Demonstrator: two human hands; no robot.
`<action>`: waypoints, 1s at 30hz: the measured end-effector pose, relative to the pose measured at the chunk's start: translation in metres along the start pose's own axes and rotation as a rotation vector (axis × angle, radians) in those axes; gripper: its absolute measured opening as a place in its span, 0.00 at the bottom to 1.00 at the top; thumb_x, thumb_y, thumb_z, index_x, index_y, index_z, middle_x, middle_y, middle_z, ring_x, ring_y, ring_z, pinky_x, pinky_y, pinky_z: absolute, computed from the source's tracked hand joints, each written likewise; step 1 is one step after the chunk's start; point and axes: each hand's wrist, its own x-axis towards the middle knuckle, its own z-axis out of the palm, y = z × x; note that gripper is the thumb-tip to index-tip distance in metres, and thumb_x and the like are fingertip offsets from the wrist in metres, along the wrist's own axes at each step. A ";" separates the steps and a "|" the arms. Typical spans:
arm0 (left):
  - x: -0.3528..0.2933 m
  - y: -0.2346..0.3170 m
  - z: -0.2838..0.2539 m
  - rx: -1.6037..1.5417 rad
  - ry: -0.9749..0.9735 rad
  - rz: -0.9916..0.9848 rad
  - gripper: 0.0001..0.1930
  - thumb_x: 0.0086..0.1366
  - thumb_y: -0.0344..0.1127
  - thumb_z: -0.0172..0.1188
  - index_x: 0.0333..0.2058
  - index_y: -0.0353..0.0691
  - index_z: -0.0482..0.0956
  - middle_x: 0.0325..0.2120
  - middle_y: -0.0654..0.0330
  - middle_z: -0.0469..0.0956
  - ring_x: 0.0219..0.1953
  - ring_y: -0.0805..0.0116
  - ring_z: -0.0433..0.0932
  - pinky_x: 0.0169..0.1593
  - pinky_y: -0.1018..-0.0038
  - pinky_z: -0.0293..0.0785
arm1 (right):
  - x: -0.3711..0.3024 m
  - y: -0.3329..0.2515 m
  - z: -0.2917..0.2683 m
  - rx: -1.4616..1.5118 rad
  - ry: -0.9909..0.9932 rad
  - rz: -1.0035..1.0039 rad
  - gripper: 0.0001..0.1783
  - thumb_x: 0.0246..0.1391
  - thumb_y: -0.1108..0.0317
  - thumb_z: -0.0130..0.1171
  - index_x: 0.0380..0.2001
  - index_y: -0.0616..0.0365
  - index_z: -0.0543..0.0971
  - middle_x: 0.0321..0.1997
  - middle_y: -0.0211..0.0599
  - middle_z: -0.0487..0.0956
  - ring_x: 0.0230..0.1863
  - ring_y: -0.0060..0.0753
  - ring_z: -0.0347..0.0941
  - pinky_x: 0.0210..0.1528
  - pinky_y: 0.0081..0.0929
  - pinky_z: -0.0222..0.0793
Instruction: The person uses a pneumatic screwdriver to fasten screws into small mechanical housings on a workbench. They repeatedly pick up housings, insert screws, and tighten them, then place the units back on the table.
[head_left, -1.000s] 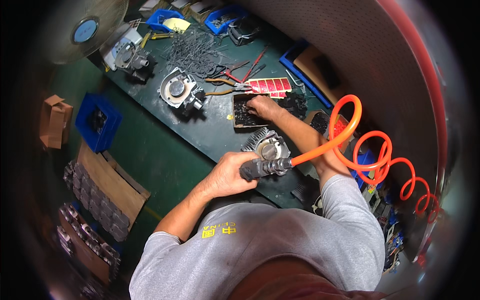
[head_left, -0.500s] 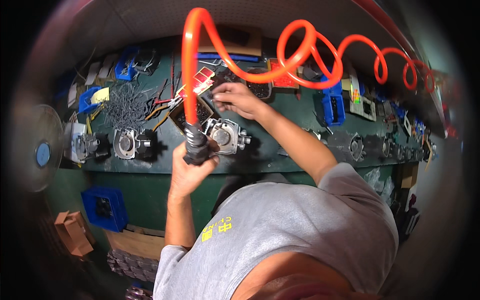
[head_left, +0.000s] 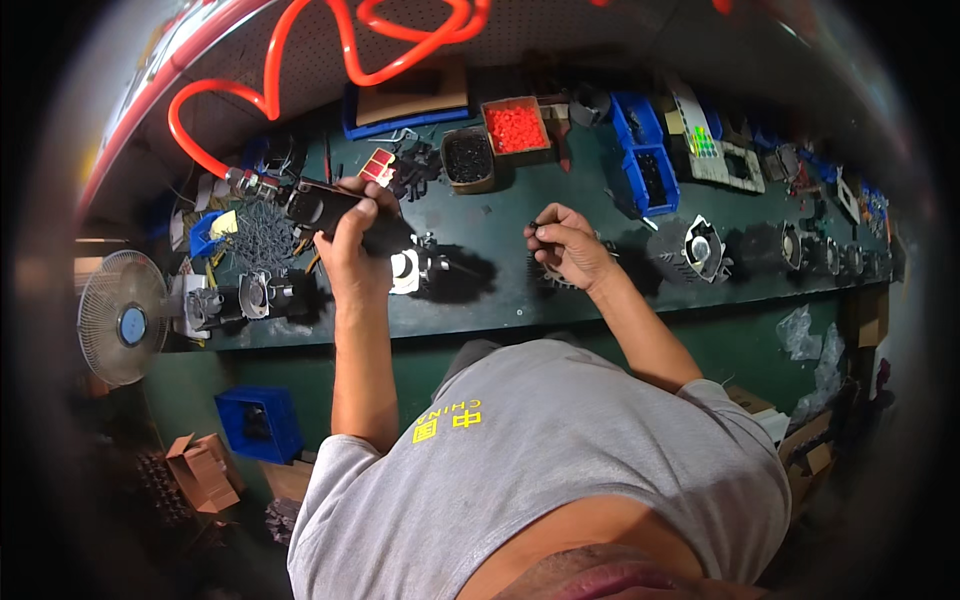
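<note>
My left hand (head_left: 350, 240) is closed around a black air tool (head_left: 322, 207), which is tilted over the bench with its fitting joined to an orange coiled hose (head_left: 225, 88). Just right of that wrist a bright metal engine casting (head_left: 407, 270) sits on the bench, partly behind the forearm. My right hand (head_left: 572, 248) is closed in a pinch on small dark pieces (head_left: 536, 230), too small to name, held above the bench. Beneath its fingers a finned casting (head_left: 557, 278) is mostly hidden.
A tub of small black parts (head_left: 467, 160) and a box of red pieces (head_left: 516, 128) stand at the back. Blue bins (head_left: 650, 180) lie right of them. More castings (head_left: 703, 250) line the right side. A fan (head_left: 130, 318) stands far left beside loose dark rods (head_left: 262, 240).
The tool in my left hand has shifted left and away from the casting, its hose swinging left. My right hand has moved right, away from the small parts, with dark pieces in its fingertips.
</note>
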 end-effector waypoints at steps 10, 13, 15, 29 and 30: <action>-0.013 -0.067 0.080 -0.200 0.143 0.023 0.09 0.60 0.29 0.59 0.40 0.40 0.73 0.35 0.63 0.75 0.38 0.65 0.71 0.48 0.69 0.72 | -0.061 -0.031 -0.050 -0.016 0.063 -0.075 0.10 0.61 0.77 0.60 0.46 0.67 0.78 0.41 0.42 0.83 0.40 0.31 0.83 0.39 0.21 0.84; -0.013 -0.083 0.079 -0.241 0.141 0.048 0.09 0.60 0.30 0.60 0.39 0.42 0.72 0.33 0.63 0.75 0.36 0.67 0.72 0.47 0.68 0.73 | -0.071 -0.031 -0.062 0.014 0.032 -0.105 0.11 0.62 0.76 0.61 0.47 0.67 0.78 0.41 0.43 0.83 0.40 0.31 0.83 0.40 0.22 0.84; -0.014 -0.089 0.082 -0.240 0.161 0.048 0.08 0.60 0.30 0.59 0.39 0.42 0.72 0.33 0.64 0.75 0.36 0.67 0.72 0.47 0.69 0.73 | -0.076 -0.036 -0.066 0.020 0.040 -0.110 0.11 0.62 0.76 0.61 0.47 0.67 0.78 0.41 0.45 0.83 0.40 0.32 0.84 0.40 0.23 0.84; -0.012 -0.104 0.083 -0.232 0.218 0.098 0.09 0.60 0.29 0.57 0.40 0.38 0.73 0.33 0.60 0.77 0.34 0.66 0.72 0.44 0.68 0.73 | -0.087 -0.058 -0.066 -0.123 0.096 -0.175 0.13 0.61 0.76 0.61 0.47 0.70 0.79 0.42 0.47 0.84 0.38 0.33 0.84 0.39 0.24 0.84; -0.012 -0.106 0.083 -0.231 0.223 0.105 0.09 0.60 0.29 0.56 0.39 0.38 0.72 0.32 0.61 0.76 0.33 0.67 0.70 0.43 0.68 0.72 | -0.088 -0.057 -0.062 -0.206 0.122 -0.218 0.13 0.61 0.77 0.61 0.47 0.71 0.79 0.42 0.47 0.84 0.38 0.32 0.84 0.39 0.24 0.84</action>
